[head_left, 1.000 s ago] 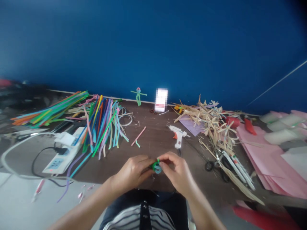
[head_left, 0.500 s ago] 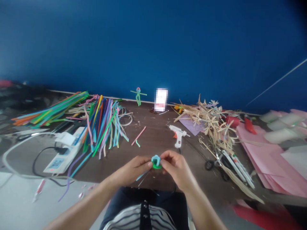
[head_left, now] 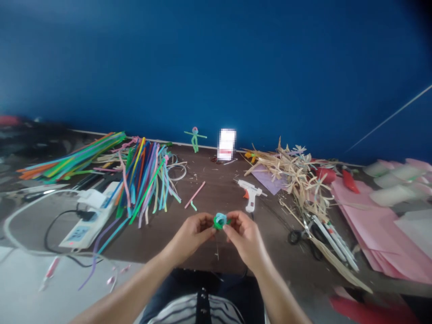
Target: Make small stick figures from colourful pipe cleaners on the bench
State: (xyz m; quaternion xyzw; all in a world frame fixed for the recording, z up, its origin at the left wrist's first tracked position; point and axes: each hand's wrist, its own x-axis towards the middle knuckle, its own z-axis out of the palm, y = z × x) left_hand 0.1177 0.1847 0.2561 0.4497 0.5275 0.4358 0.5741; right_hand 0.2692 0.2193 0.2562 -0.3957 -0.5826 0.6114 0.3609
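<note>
Between my hands, above the near edge of the table, is a small rolled pipe-cleaner piece [head_left: 220,221], light blue on top with green around it. The thumb and fingers of my left hand [head_left: 193,233] pinch its left side. On its right side, my right hand [head_left: 245,232] grips it the same way, fingertips closed. A thin stem-like strand hangs below it. Beyond the hands lie a pink pipe-cleaner piece [head_left: 195,194] and a short green one [head_left: 193,205]. A white glue gun [head_left: 250,194] rests just past my right hand.
Bundled colourful pipe cleaners [head_left: 143,177] and a power strip [head_left: 91,220] with cables lie left. A green pipe-cleaner figure [head_left: 195,140] and a blurred-out bright screen [head_left: 227,145] stand by the blue wall. Dried straw flowers [head_left: 293,168], scissors [head_left: 305,227] and pink sheets [head_left: 374,229] are right.
The pipe-cleaner piece has turned in my fingers, showing more green at its left and front. My left fingers have shifted, and the blue strand near that hand no longer shows.
</note>
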